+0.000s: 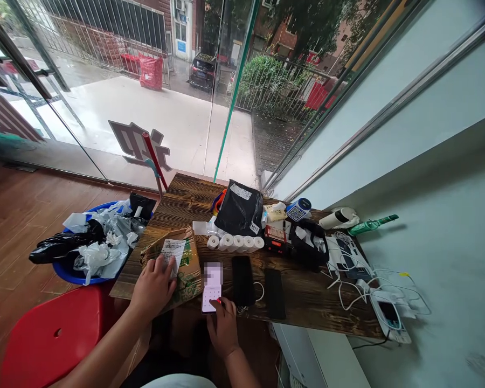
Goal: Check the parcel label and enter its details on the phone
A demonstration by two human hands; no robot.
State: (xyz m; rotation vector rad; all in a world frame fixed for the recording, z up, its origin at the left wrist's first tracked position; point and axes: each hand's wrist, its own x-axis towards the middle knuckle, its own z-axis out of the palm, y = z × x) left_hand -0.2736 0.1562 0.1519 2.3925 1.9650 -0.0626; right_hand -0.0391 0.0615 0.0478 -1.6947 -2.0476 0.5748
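Closest to me is a bit of white clothing [178, 381] at the person's middle, bare forearms reaching past it to the table [307, 304]. Left hand [153, 285] is laid open, fingers spread over a white label [172, 253] on a scuffed cardboard parcel [191, 269], pressing rather than gripping, and it covers the label's lower end. Right hand [223, 326] is half curled, fingertips over the keypad of a lit phone [212, 291], just right of the parcel. Can't tell if it's gripping the phone too; it hides the bottom right corner.

Next along, two dark slabs: one [243, 280] with a white loop [260, 291] beside it, then a thinner one [275, 293]. Behind the phone there's a row of white paper rolls [237, 242], blocking the way to a black plastic package [242, 207]. Farther right, a black pouch [309, 242] and tangled white cables [350, 307]. Off left, an overstuffed blue bin [60, 269] and a red stool [52, 339].
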